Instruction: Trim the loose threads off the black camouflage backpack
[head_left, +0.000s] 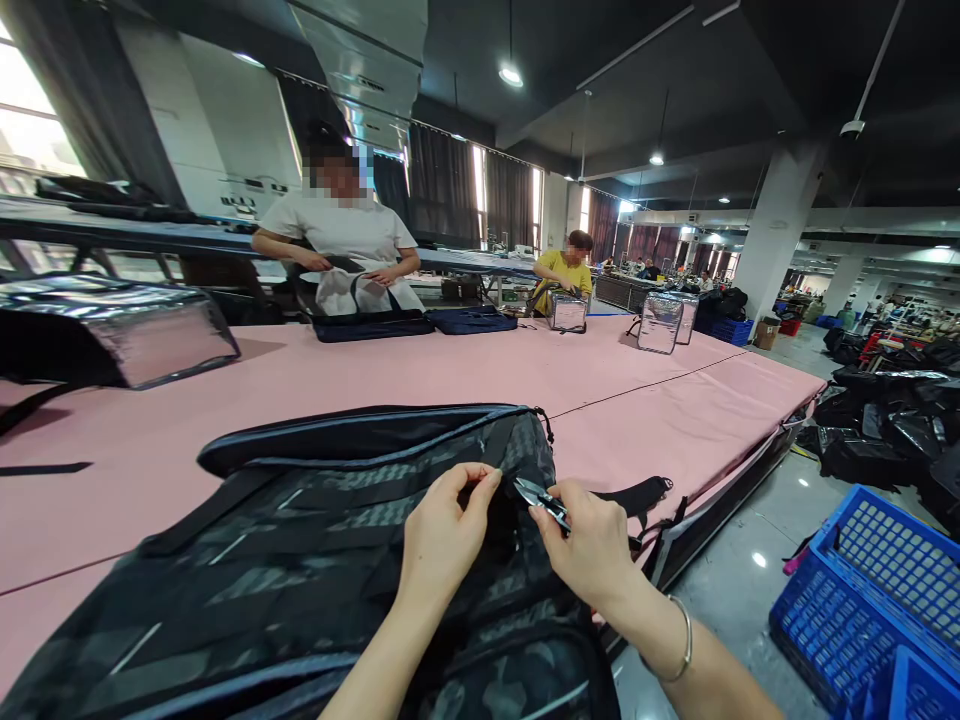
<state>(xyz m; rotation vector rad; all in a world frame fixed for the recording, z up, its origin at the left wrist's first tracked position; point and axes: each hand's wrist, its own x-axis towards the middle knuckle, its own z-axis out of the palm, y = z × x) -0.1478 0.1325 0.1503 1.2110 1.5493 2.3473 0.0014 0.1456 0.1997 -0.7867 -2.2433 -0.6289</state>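
A large black camouflage backpack (300, 560) lies on the pink table (450, 380) right in front of me. My left hand (442, 535) pinches a bit of the bag's fabric or a thread near its top edge, thumb and forefinger pressed together. My right hand (589, 545) grips small metal thread snips (541, 497), their blades pointing left toward the pinched spot, a few centimetres from my left fingertips. A bracelet sits on my right wrist.
Across the table a person in a white shirt (341, 235) handles white fabric behind dark flat bags (371, 325). Another person in yellow (566, 270) sits farther back beside silver bags (660, 322). A silver bag (150, 335) lies at left. Blue crates (877, 590) stand on the floor at right.
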